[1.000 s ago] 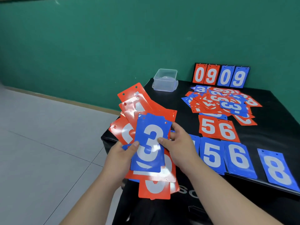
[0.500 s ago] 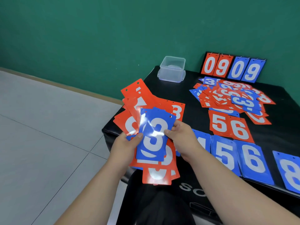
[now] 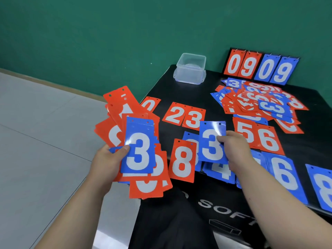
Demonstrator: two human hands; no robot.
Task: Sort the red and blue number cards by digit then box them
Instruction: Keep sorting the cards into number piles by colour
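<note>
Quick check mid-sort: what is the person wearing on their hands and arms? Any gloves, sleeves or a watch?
Nothing worn shows. The left hand and right hand are bare, with no gloves and no ring or watch visible. The left forearm and right forearm are bare down to the frame's edge, with no sleeve in view.

We take this for a plain indoor activity or games room rather than a home. A flat green painted wall (image 3: pixel 89 33) meets a floor (image 3: pixel 36 132) of large pale grey tiles along a tan skirting strip (image 3: pixel 53 85). The black bench (image 3: pixel 188 92) carries white printed lettering (image 3: pixel 226 211) on its front, beginning "SOFT". On it stands a ring-bound flip scoreboard (image 3: pixel 260 68) reading 09 and 09, with loose number cards (image 3: pixel 251 103) heaped before it, sports-hall kit.
</note>
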